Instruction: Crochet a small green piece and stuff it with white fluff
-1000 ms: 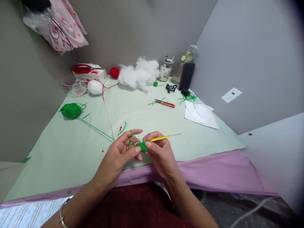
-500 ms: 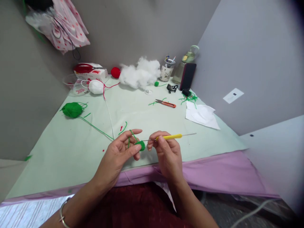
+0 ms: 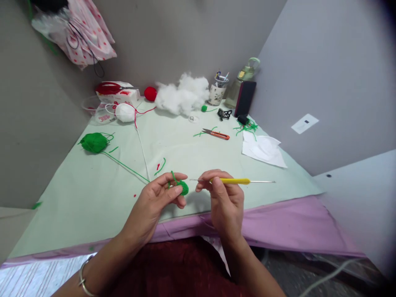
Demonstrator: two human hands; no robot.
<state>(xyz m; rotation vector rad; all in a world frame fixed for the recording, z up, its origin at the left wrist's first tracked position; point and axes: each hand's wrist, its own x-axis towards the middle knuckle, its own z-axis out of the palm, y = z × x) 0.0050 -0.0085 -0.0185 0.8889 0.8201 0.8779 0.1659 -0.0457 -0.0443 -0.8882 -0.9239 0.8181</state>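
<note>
Both sets of fingers are closed on something. Thumb and fingertips of the left hand (image 3: 154,200) pinch a small green crocheted piece (image 3: 184,188), held over the near part of the desk (image 3: 198,159), with green yarn (image 3: 173,176) looped over the index finger. Those of the right hand (image 3: 225,200) grip the yellow handle of a crochet hook (image 3: 238,181), which lies nearly level, its left tip just beside the piece. A green strand (image 3: 125,166) leads from near the left hand to a green ball (image 3: 93,142); a white strand (image 3: 141,144) leads back to a white ball (image 3: 125,112). Beyond the right hand lie orange-handled snips (image 3: 219,135) and, to their right, white paper (image 3: 264,149). Along the back sit a red ball (image 3: 150,94), fluffy white stuffing (image 3: 182,95), a cup of pens (image 3: 217,94) and an upright phone (image 3: 246,99).
</note>
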